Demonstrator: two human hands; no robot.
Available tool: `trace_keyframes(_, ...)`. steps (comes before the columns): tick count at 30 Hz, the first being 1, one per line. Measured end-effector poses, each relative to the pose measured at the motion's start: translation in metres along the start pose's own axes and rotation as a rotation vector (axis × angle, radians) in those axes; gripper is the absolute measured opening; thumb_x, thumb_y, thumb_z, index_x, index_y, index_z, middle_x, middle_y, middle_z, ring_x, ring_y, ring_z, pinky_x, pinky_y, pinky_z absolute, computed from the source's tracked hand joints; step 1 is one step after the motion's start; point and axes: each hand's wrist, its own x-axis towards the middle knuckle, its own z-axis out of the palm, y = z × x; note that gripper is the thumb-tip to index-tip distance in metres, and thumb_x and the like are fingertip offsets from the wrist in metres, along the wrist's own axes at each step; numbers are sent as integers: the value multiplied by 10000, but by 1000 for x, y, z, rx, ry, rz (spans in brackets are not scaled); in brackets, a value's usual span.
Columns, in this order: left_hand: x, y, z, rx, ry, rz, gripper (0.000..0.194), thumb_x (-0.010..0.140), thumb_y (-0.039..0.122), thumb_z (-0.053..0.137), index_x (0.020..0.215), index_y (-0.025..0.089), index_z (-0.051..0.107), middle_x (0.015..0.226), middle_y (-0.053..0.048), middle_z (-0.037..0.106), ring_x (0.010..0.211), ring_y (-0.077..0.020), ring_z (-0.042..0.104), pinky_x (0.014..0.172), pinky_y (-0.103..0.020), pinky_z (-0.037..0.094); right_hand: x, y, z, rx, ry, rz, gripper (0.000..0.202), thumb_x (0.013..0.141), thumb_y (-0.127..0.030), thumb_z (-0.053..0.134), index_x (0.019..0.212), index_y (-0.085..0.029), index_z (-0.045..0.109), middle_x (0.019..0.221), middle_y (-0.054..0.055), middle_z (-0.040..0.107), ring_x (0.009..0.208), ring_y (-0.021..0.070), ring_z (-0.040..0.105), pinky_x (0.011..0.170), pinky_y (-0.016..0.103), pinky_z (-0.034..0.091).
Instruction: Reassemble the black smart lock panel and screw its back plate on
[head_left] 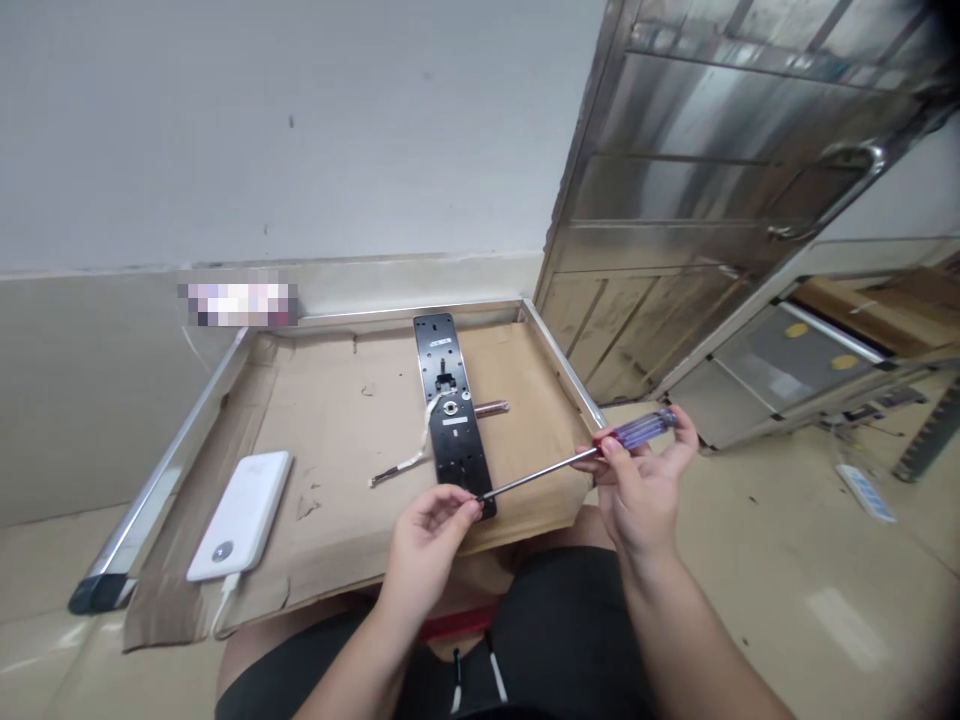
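Observation:
My right hand is wrapped around the clear purple and red handle of a screwdriver, its shaft slanting down to the left. At the shaft's tip, my left hand pinches finger and thumb together; whatever small thing they hold is too small to name. Both the tip and those fingers are over the near end of a long black panel with holes and small labels, lying on the cardboard. From the panel's middle, a white-wrapped cable with a connector runs left. A brownish rod-shaped piece sticks out at its right.
A metal-framed table is covered with cardboard. On its left lies a white power bank with a cable plugged in. A wall is behind, a metal door at right, and a power strip on the floor.

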Motion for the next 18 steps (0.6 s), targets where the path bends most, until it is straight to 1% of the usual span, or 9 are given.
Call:
trace_keyframes(5,0,0,1,-9,-4,3,283,745,435,834,862,212,706,875,-59,758,840,-211,733,854,-349,592,0,6,-2,32,26,31,882,767,-325,794,1406,-452,199,942,-36,638,660,169,715,657,423,673)
trace_keyframes(9,-1,0,1,-27,15,25,283,734,427,844,857,207,716,885,-64,767,861,-222,737,868,-364,600,0,14,-4,88,52,80,876,750,-310,819,1381,-453,229,920,-71,642,652,132,709,635,351,669)
trace_keyframes(13,-1,-2,2,-62,39,81,265,728,402,863,833,206,719,915,-55,770,879,-200,737,888,-341,600,-3,20,-5,136,95,162,845,728,-304,857,1323,-431,271,880,-97,658,619,111,711,606,277,652)
trace_keyframes(16,0,-6,2,-170,16,31,303,729,422,869,861,199,711,880,-49,776,848,-195,749,871,-342,610,-5,22,-6,167,109,205,810,719,-286,871,1273,-414,294,856,-111,664,595,87,696,629,255,653)
trace_keyframes(18,1,-8,2,-206,-8,1,319,729,421,874,875,189,712,856,-53,780,830,-194,754,851,-330,613,-6,22,-8,173,101,208,812,712,-280,876,1263,-411,294,849,-118,662,596,82,695,639,252,654)
